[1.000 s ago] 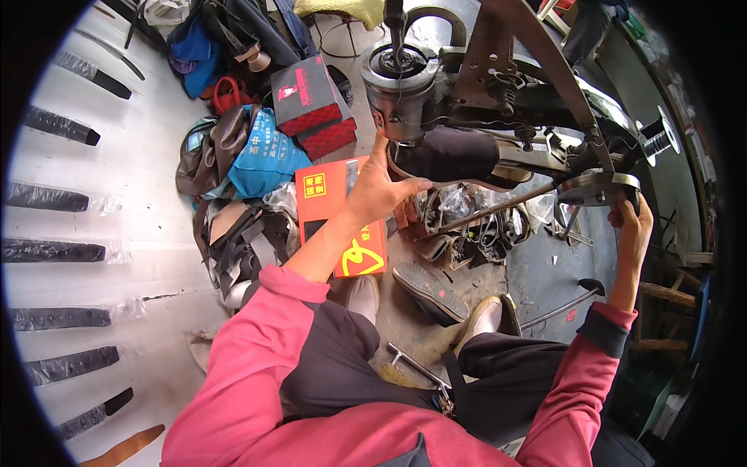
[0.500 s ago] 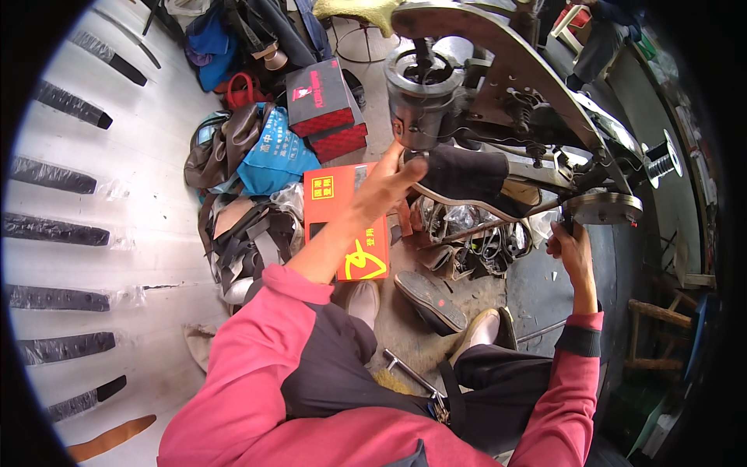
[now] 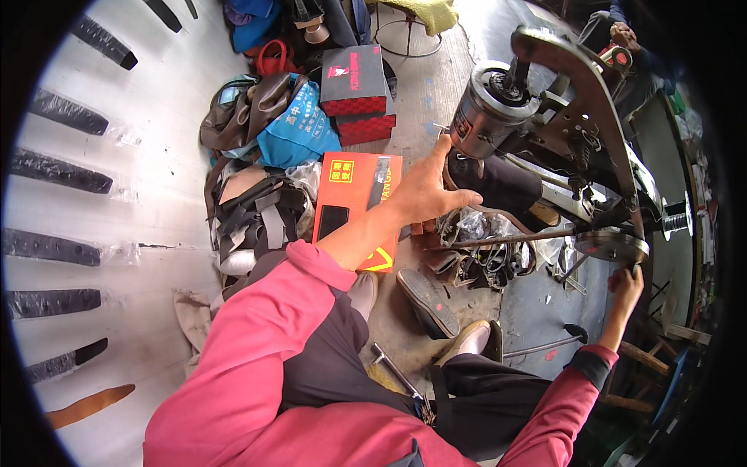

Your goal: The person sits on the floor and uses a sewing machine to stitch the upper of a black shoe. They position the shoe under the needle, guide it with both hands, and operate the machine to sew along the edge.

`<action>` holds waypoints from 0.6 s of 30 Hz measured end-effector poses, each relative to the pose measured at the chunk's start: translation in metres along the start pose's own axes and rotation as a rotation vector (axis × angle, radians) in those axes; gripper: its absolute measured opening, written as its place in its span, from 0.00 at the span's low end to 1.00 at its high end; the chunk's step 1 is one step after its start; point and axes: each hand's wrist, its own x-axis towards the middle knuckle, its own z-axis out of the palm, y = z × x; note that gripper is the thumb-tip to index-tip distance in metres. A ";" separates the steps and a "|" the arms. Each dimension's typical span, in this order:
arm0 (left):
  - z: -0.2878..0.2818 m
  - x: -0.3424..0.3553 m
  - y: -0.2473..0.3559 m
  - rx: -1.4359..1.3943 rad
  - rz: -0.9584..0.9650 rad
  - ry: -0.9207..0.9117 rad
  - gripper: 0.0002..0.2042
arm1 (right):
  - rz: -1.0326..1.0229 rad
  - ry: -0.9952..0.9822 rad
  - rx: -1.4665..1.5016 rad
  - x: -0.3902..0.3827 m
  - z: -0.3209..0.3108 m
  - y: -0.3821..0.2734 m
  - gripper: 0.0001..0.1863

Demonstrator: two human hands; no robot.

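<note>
A dark fabric shoe sits under the cylindrical metal head of a hand-cranked shoe-sewing machine. My left hand is at the shoe's toe end, index finger and thumb stretched wide apart and touching it; its other fingers are largely hidden. At the machine's lower right, my right hand is closed around the crank handle at the rim of the round wheel. Most of that handle is hidden by my fingers. A spool of pale thread is mounted on the machine's right side.
A red-orange box with a dark phone-like slab lies left of the machine. Beyond it are stacked shoe boxes and a blue bag. A loose shoe lies near my feet. Another person sits at far right.
The crank handle and my right hand have swung to the right and down. My left thumb and index finger have spread apart. The view has shifted, with the machine head now further right and tilted.
</note>
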 end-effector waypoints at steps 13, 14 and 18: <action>0.000 0.003 0.005 -0.152 0.053 -0.026 0.41 | -0.193 -0.130 -0.113 -0.046 0.044 -0.075 0.12; -0.001 0.004 0.005 -0.077 0.083 -0.006 0.41 | -0.171 -0.042 -0.051 -0.037 0.032 -0.068 0.11; -0.010 0.003 0.011 -0.133 -0.045 -0.106 0.46 | -0.089 0.026 0.005 -0.003 -0.002 -0.011 0.04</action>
